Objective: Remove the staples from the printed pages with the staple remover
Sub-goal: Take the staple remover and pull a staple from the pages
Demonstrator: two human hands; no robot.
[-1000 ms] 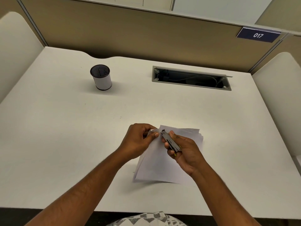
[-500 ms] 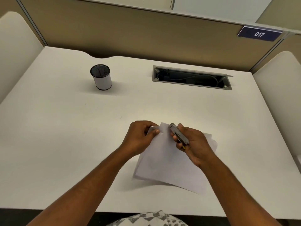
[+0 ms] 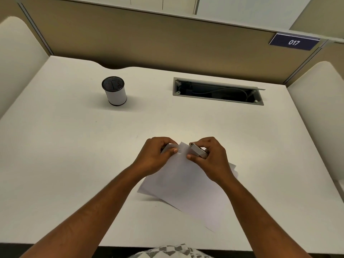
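Note:
A small stack of white printed pages [image 3: 186, 185] lies on the white desk, its far corner lifted between my hands. My left hand [image 3: 155, 157] pinches that corner, thumb on top, with the sheet curled over its fingers. A small staple [image 3: 180, 151] shows in the corner just right of the thumb. My right hand [image 3: 210, 158] grips a grey metal staple remover [image 3: 197, 151] and also pinches the paper edge with its thumb. The tool's tip sits a little right of the staple.
A white cylindrical pen cup [image 3: 114, 93] with a dark top stands at the back left. A grey open cable tray [image 3: 217, 92] is set into the desk at the back. Cream partitions [image 3: 320, 116] flank both sides.
The pages have swung clockwise and their lower end now reaches further right. Both hands moved slightly away from me. My right thumb has come down onto the paper edge.

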